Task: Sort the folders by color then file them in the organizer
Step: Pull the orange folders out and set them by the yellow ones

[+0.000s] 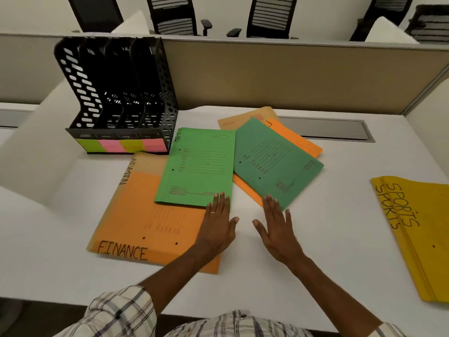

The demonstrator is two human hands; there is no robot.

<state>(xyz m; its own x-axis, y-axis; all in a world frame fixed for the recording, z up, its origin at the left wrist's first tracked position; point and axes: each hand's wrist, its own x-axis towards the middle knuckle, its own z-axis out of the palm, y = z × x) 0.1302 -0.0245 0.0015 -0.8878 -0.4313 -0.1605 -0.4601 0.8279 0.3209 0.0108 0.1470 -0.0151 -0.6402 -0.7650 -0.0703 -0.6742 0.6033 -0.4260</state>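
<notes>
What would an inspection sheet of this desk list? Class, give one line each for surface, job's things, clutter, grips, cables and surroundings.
Surface: white desk.
Job's things: black organizer, slots look empty; two green folders overlapping orange folders; yellow folders apart at right.
Clutter: nothing seen.
Grips: left hand flat, fingertips on a green folder; right hand open, holding nothing.
Cables: nothing seen.
Surroundings: beige partition, office chairs behind.
</notes>
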